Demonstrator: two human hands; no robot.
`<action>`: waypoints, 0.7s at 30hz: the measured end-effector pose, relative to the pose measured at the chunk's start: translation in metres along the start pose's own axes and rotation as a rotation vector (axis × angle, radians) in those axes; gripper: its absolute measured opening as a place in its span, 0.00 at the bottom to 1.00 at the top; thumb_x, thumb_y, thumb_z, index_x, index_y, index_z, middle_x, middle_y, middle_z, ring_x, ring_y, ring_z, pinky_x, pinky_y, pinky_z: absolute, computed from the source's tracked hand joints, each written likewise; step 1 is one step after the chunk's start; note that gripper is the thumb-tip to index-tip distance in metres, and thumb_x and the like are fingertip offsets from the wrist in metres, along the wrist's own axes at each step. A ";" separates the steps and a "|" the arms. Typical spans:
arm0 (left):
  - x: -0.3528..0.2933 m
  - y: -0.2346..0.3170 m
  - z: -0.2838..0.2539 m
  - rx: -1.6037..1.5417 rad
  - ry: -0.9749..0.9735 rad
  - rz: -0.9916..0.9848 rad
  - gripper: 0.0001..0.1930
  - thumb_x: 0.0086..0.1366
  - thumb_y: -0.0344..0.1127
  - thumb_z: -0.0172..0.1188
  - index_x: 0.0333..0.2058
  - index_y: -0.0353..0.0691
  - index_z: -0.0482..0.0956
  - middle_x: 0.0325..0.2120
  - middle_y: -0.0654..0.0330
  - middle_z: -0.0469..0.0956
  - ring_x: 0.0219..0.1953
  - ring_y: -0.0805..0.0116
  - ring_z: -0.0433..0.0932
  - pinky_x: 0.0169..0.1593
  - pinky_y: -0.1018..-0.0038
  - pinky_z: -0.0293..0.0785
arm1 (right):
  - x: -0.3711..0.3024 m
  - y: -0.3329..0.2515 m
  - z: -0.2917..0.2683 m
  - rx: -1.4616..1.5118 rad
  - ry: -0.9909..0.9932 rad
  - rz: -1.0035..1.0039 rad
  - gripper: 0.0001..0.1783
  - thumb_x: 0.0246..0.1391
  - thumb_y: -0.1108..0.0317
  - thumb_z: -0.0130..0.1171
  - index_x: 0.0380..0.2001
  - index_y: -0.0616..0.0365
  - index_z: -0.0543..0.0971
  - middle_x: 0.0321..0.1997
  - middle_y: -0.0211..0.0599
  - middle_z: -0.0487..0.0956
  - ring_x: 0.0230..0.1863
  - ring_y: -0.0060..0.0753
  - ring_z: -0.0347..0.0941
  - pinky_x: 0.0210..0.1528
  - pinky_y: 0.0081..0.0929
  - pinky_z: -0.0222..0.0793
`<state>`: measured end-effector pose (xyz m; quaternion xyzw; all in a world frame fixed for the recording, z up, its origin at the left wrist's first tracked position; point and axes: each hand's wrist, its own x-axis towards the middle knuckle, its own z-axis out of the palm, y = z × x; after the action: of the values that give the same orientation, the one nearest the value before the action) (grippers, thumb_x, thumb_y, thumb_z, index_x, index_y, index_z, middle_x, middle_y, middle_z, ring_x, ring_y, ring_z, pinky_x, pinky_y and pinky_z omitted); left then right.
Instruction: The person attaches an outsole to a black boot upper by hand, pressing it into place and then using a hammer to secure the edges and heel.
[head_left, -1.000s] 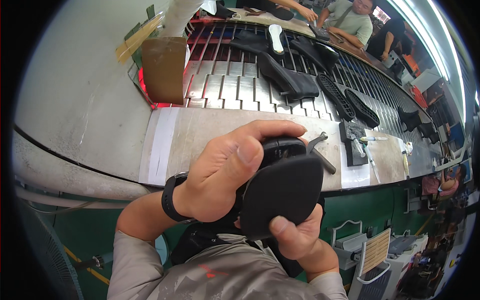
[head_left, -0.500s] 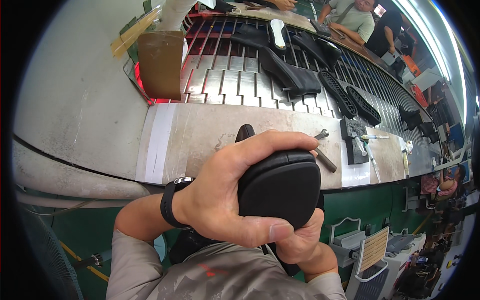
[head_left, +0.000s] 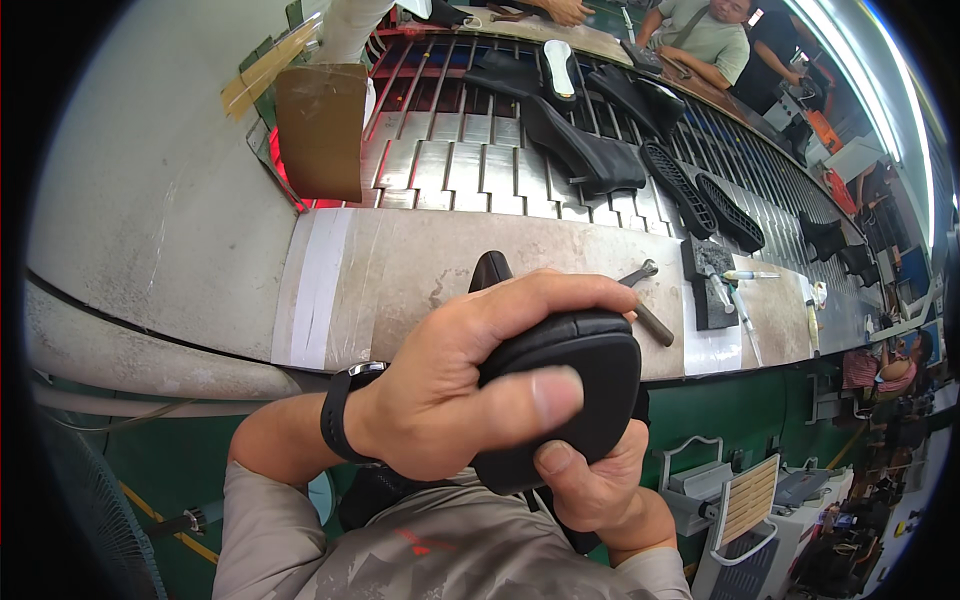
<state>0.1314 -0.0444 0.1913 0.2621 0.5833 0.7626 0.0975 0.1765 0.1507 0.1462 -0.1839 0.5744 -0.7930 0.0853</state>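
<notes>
hammer, soles, conveyor

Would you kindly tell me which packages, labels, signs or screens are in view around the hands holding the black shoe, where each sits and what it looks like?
Brown cardboard sheet: standing at the near left end of the slatted conveyor, rectangular, plain brown, taped over.
White tape strip: stuck across the left of the grey workbench, long, blank.
No screens or printed signs can be made out; the far right background is too small to tell.

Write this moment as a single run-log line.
left hand: grips black shoe | right hand: supports shoe from below | hammer: lying on workbench
</notes>
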 end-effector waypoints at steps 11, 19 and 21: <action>0.057 -0.023 -0.013 -0.369 0.034 -0.061 0.31 0.81 0.48 0.37 0.67 0.26 0.68 0.61 0.43 0.78 0.61 0.61 0.80 0.68 0.66 0.72 | 0.040 -0.024 -0.020 0.128 0.110 0.234 0.39 0.62 0.50 0.65 0.59 0.77 0.70 0.41 0.57 0.84 0.31 0.44 0.87 0.23 0.30 0.86; 0.078 -0.034 -0.013 -0.383 0.055 -0.040 0.29 0.81 0.49 0.46 0.66 0.28 0.71 0.54 0.53 0.82 0.55 0.70 0.82 0.64 0.71 0.74 | 0.057 -0.022 -0.032 0.036 0.204 0.162 0.28 0.69 0.53 0.56 0.47 0.78 0.74 0.26 0.55 0.82 0.19 0.45 0.82 0.16 0.29 0.80; 0.079 -0.036 -0.012 -0.317 0.054 -0.017 0.29 0.80 0.48 0.49 0.66 0.29 0.72 0.53 0.54 0.82 0.54 0.71 0.82 0.62 0.73 0.75 | 0.060 -0.025 -0.032 -0.010 0.211 0.158 0.28 0.69 0.52 0.56 0.45 0.77 0.75 0.24 0.54 0.82 0.17 0.44 0.81 0.15 0.28 0.79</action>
<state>0.0530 -0.0081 0.1777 0.2177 0.4602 0.8511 0.1284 0.1112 0.1666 0.1727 -0.0538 0.5968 -0.7960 0.0858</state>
